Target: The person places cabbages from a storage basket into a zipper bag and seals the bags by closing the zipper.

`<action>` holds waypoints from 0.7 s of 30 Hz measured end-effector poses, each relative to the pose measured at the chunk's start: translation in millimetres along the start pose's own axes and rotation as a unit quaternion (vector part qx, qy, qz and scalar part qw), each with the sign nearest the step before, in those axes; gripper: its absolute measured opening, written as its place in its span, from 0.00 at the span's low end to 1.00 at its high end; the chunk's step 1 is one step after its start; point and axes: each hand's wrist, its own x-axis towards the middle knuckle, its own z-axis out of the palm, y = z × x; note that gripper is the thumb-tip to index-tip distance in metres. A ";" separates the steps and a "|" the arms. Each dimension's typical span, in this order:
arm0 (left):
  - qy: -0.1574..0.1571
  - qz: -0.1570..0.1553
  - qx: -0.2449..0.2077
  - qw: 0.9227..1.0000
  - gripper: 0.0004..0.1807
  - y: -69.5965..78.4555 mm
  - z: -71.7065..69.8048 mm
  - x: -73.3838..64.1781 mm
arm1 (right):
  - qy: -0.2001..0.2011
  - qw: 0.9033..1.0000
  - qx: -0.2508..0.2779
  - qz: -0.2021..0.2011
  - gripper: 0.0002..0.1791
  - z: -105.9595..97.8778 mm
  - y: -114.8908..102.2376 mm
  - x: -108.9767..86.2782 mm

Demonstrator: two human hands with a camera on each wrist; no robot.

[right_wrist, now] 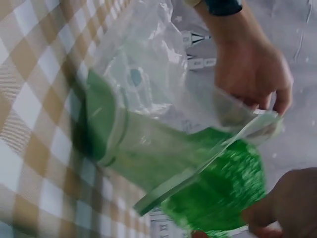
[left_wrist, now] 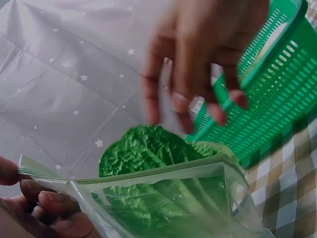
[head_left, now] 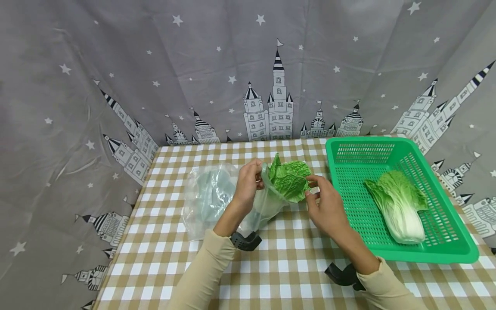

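A napa cabbage (head_left: pixel 289 180) sits partly inside a clear zip bag (head_left: pixel 271 206), its green leaves sticking out of the mouth. My left hand (head_left: pixel 248 183) pinches one corner of the bag's zip rim, which the left wrist view shows held between thumb and fingers. Beside the leaves is my right hand (head_left: pixel 327 209), its fingers apart and loosely bent. In the left wrist view this right hand (left_wrist: pixel 198 59) is blurred and hangs just above the leaves (left_wrist: pixel 143 148). The cabbage's lower part shows only hazily through the plastic.
At the right stands a green plastic basket (head_left: pixel 418 257) with a second napa cabbage (head_left: pixel 401 211) lying in it. More clear plastic bags (head_left: pixel 211 198) lie flat on the checkered tablecloth (head_left: pixel 162 249), left of my left hand. A grey curtain (head_left: pixel 217 73) hangs behind the table.
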 end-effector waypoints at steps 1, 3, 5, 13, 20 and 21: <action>0.002 0.001 -0.002 1.000 0.12 0.5 -0.3 -0.2 | -0.011 1.000 0.000 0.020 0.22 0.9 2.7 -0.7; 0.004 0.005 -0.005 1.000 0.12 1.6 -0.9 -0.6 | -0.039 0.998 0.007 0.053 0.24 2.9 7.8 -1.2; 0.005 0.010 -0.008 1.000 0.12 3.8 -1.1 -1.2 | -0.052 0.996 0.019 0.076 0.27 4.1 11.6 -1.3; 0.000 0.049 -0.071 0.996 0.12 21.0 -6.4 -4.7 | -0.023 0.986 0.078 0.144 0.36 2.5 19.0 2.1; -0.008 0.069 -0.174 0.982 0.13 40.4 -12.9 -11.0 | -0.145 0.974 0.077 0.158 0.15 -0.3 18.2 7.8; -0.016 0.069 -0.189 0.980 0.13 43.1 -13.5 -12.7 | -0.161 0.967 0.103 0.167 0.13 -0.1 18.1 8.4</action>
